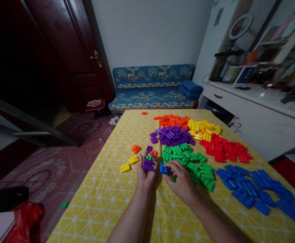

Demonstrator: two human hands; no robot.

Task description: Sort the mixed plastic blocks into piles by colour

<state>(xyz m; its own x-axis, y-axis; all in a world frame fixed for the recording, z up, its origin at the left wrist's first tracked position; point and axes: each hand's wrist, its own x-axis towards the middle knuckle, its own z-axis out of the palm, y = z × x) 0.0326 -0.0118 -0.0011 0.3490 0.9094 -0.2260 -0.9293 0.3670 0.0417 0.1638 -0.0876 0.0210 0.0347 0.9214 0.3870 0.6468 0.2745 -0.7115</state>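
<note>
My left hand (pixel 146 173) is turned palm up over the table, fingers slightly curled, holding a purple ribbed plastic piece (pixel 148 165) with a green piece (pixel 148 158) by the fingers. To its right, my right hand (pixel 180 179) pinches a blue ribbed plastic piece (pixel 164 168) between thumb and fingers. Just beyond the left fingertips are a small purple piece (pixel 149 149) and an orange piece (pixel 154 153). Two yellow pieces (pixel 129 163) and another orange piece (pixel 136 149) lie left of that hand. A pile of green pieces (pixel 185 157) spreads beside the right hand.
Piles of purple (pixel 175 135), orange (pixel 171 120), yellow (pixel 204 129), red (pixel 225 148) and blue pieces (pixel 253 185) cover the right of the table (pixel 107 202). A patterned sofa (pixel 152 96) stands beyond it. One green piece (pixel 64 205) lies on the floor.
</note>
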